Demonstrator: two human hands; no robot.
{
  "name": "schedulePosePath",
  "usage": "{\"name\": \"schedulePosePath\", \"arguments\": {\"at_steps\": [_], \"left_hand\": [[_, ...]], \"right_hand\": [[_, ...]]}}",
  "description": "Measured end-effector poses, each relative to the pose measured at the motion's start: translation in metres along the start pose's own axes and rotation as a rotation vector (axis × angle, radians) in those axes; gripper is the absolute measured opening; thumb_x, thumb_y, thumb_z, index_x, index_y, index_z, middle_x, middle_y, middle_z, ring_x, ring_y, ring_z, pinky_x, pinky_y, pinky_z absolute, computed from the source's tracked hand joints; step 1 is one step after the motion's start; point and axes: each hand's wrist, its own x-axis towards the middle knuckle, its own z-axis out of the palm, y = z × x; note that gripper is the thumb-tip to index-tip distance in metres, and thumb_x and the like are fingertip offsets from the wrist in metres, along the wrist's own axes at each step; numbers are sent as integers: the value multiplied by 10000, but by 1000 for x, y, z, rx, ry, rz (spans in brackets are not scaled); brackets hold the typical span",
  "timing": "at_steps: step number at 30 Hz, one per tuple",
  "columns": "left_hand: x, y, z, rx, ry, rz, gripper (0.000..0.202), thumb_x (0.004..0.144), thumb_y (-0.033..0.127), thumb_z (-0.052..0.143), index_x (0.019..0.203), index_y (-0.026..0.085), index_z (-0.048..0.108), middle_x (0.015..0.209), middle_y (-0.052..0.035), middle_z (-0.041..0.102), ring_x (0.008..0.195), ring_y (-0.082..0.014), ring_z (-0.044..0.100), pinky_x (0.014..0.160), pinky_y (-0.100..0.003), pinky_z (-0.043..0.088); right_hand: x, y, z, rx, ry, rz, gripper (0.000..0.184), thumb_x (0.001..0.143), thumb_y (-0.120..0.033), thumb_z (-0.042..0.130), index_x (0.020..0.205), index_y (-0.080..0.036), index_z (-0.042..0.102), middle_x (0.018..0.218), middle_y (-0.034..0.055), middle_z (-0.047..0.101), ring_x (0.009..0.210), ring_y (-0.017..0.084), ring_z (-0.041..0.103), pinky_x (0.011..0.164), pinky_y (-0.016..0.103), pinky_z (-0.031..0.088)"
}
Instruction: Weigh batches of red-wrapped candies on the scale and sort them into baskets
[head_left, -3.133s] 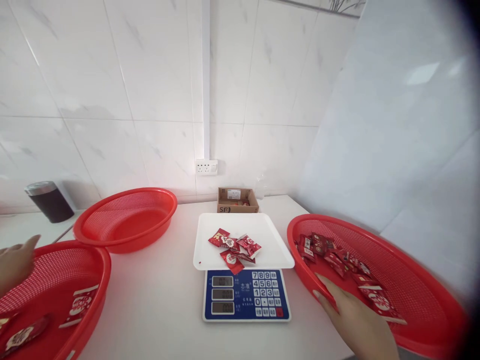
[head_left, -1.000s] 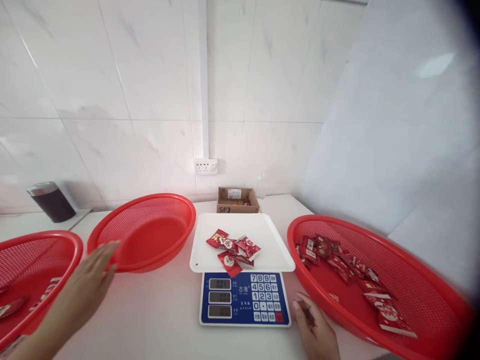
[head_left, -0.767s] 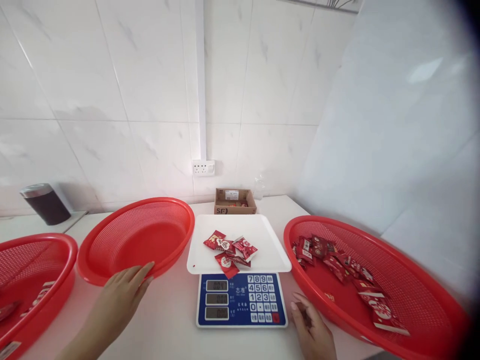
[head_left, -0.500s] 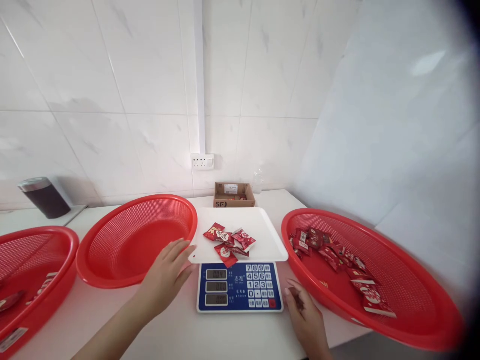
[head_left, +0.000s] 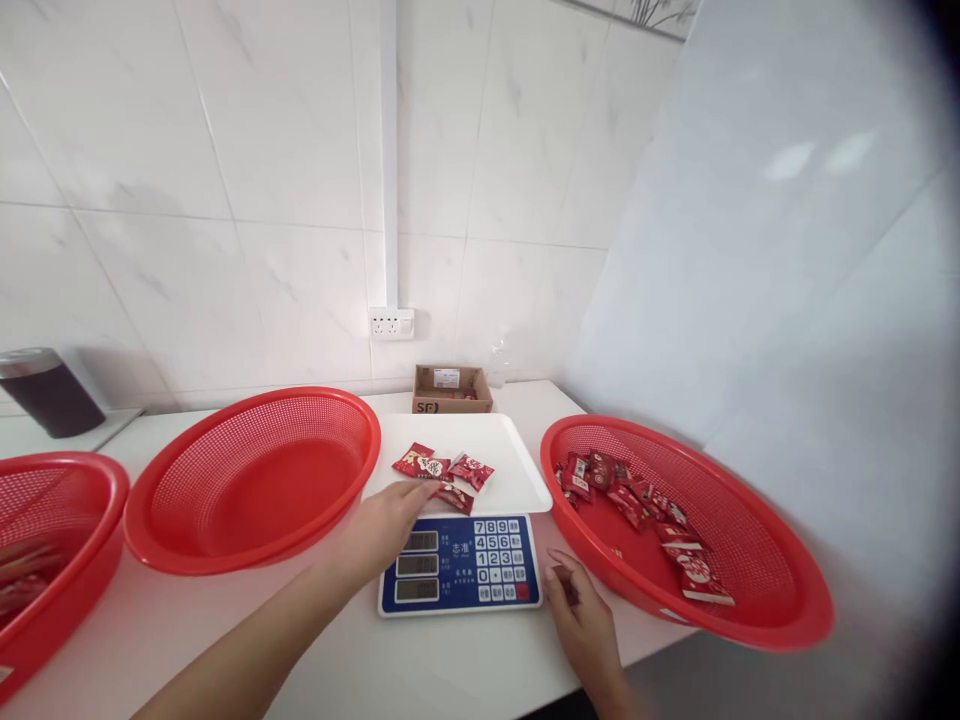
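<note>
My left hand (head_left: 394, 525) reaches over the front left corner of the white weighing tray (head_left: 517, 490). Its fingers are closed on a red snack packet, which the hand mostly hides. Several more red snack packets (head_left: 472, 471) lie in the middle of the tray, close to my fingertips. Below the tray is the scale's blue panel (head_left: 459, 575), with number keys and three small displays whose digits are blurred. To the right of the panel, my right hand (head_left: 585, 615) rests loosely curled near the tabletop. A dark gap shows between its thumb and fingers, with no object discernible there.
A red basket (head_left: 795, 600) on the right holds several red packets. Left of the scale stands another red basket (head_left: 300, 490), and a third basket (head_left: 112, 510) with packets is at far left. Behind are a cardboard box (head_left: 454, 404) and a dark tumbler (head_left: 56, 395).
My left hand has moved right onto the tray. The front packet has left its spot and is under my fingers. The view has shifted slightly right; my right hand stays beside the scale.
</note>
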Motion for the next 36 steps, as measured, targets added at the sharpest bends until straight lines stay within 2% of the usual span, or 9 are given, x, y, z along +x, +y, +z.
{"name": "schedulePosePath", "arguments": {"at_steps": [6, 9, 11, 13, 17, 22, 29, 32, 36], "left_hand": [[-19, -41, -45, 138, 177, -379, 482, 907, 144, 261, 1342, 215, 456, 1319, -98, 561, 1185, -238, 539, 869, -360, 510], [-23, -56, -56, 205, 222, -482, 463, 935, 242, 242, 1332, 187, 471, 1366, -120, 513, 1313, -293, 400, 1005, -482, 401], [-18, -58, -53, 188, 188, -441, 465, 938, 338, 274, 1325, 184, 480, 1407, -120, 468, 1368, -314, 301, 1076, -542, 285], [-8, -53, -41, 128, 120, -319, 471, 926, 385, 321, 1336, 201, 464, 1447, -109, 418, 1385, -301, 267, 1094, -527, 265], [21, -39, -17, 57, -38, -84, 468, 906, 285, 378, 1369, 223, 406, 1490, -105, 346, 1392, -267, 253, 1093, -486, 288], [51, -31, -9, 41, -120, -22, 412, 883, 193, 388, 1272, 228, 517, 1354, -97, 521, 1240, -233, 475, 986, -400, 422], [56, -32, -24, 66, -17, -142, 384, 851, 95, 353, 1150, 191, 575, 1150, -111, 649, 1007, -215, 620, 825, -337, 487], [46, -40, -43, 78, 81, -251, 399, 859, 104, 325, 1191, 190, 528, 1150, -112, 648, 977, -211, 634, 756, -311, 501], [18, -62, -72, 112, 199, -420, 435, 864, 102, 263, 1232, 184, 480, 1143, -120, 646, 952, -231, 642, 682, -328, 512]], "right_hand": [[1, 4, 1, 19, 11, 33, 487, 780, -556, 500, 1002, -143, 633, 859, 112, 708, 732, 208, 664, 632, 290, 543], [2, 5, 1, 24, 16, 33, 475, 775, -556, 512, 995, -153, 637, 875, 110, 711, 747, 209, 665, 634, 288, 541], [3, 6, 2, 29, 16, 27, 470, 779, -556, 513, 999, -159, 636, 867, 104, 711, 747, 207, 663, 634, 288, 539], [3, 7, 2, 33, 17, 27, 477, 784, -560, 511, 1010, -157, 631, 860, 100, 708, 741, 205, 662, 632, 288, 537], [3, 10, 2, 48, -2, 29, 502, 802, -571, 489, 1037, -145, 613, 789, 79, 691, 697, 196, 652, 630, 290, 531], [1, 7, 1, 52, -26, 12, 503, 811, -579, 473, 1036, -149, 603, 731, 56, 665, 644, 184, 631, 600, 281, 519], [1, 3, 1, 76, -19, -3, 489, 808, -576, 485, 1029, -157, 608, 676, 35, 633, 610, 177, 608, 583, 279, 514], [1, 1, 0, 71, -15, 1, 478, 804, -562, 494, 1022, -154, 614, 669, 36, 632, 605, 175, 604, 580, 274, 514], [2, 1, -1, 45, -5, 15, 487, 794, -572, 495, 1003, -152, 624, 706, 55, 662, 624, 183, 619, 595, 278, 520]]}}
